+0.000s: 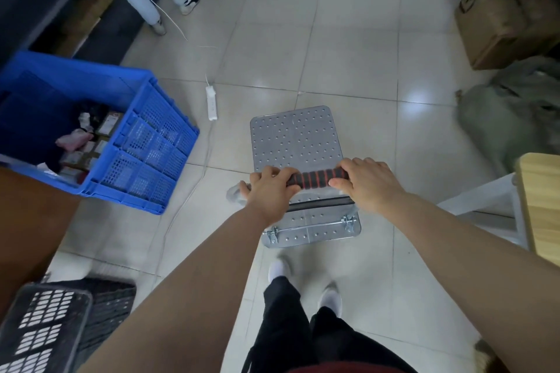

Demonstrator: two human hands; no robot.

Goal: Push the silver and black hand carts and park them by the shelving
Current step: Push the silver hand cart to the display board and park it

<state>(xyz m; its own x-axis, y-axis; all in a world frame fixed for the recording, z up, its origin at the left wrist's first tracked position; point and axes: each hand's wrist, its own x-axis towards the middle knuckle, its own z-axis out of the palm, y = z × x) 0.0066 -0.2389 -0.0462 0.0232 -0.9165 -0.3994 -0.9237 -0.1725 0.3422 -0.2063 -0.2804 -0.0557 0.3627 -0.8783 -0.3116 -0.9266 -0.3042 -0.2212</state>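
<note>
Both hands, left hand and right hand, clasp the silver cart handle

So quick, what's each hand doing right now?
Left hand: closed on the cart handle.
Right hand: closed on the same handle, at its other end.

arms: bare to past the elbow, no sleeves, watch or rings visible | left hand, right hand: ungloved | trousers: black, loose | shoes: white, blurred, possibly sneakers | waist: dark red hem
</note>
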